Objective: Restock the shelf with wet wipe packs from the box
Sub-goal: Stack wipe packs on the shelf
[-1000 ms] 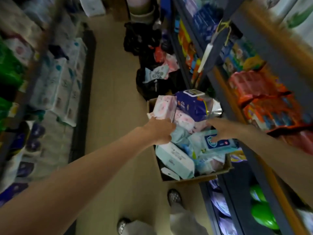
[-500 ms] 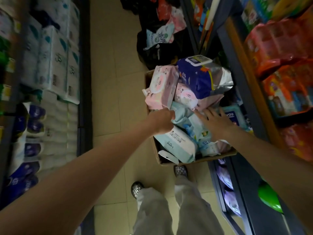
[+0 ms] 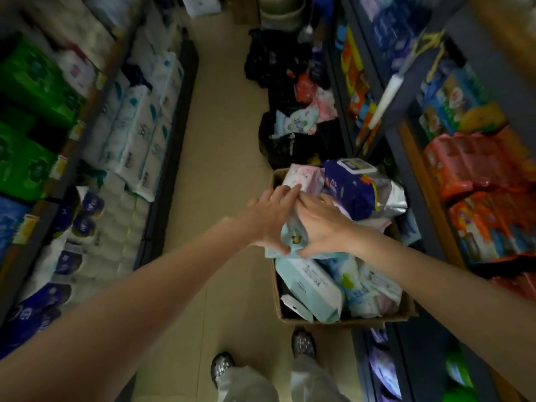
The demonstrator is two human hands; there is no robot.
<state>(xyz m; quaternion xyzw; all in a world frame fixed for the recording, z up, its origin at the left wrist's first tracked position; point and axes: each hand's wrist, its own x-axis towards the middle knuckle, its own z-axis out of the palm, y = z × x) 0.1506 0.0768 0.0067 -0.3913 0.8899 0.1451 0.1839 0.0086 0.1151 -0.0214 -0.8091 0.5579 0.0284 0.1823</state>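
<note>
Both hands, left hand (image 3: 271, 217) and right hand (image 3: 320, 224), grip a pale-blue soft wet wipe pack (image 3: 293, 237) with curled fingers above the brown cardboard box (image 3: 342, 322).

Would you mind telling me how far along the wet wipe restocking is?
Early, it seems. The brown cardboard box is heaped with packs, so little looks shelved from it. In hand: the left hand and right hand grip a pale blue wipe pack above it. Left: shelving it and the remaining packs.
</note>
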